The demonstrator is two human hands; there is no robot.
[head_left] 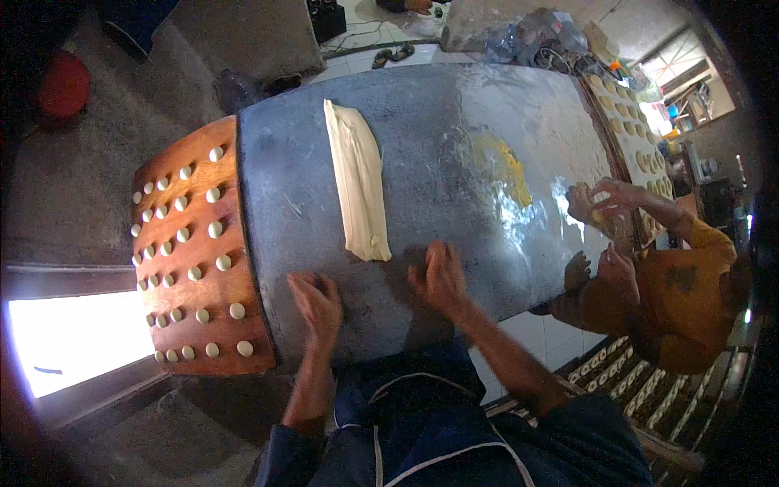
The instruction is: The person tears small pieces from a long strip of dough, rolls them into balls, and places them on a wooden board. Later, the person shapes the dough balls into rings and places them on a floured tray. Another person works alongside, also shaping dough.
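A long, thick strip of pale dough lies lengthwise on the grey work table, its near end slightly rumpled. My left hand hovers over the near edge of the table, left of that end, fingers loosely bent and nothing seen in them. To the right of the dough's near end is my right hand, with bent fingers and the thumb apart; no object shows in it. Neither hand touches the dough.
A wooden board with rows of small dough balls adjoins the table's left end. At the right, a co-worker in a yellow-brown top handles something small beside a tray of flat dough rounds. Yellow residue smears the table. A rack stands lower right.
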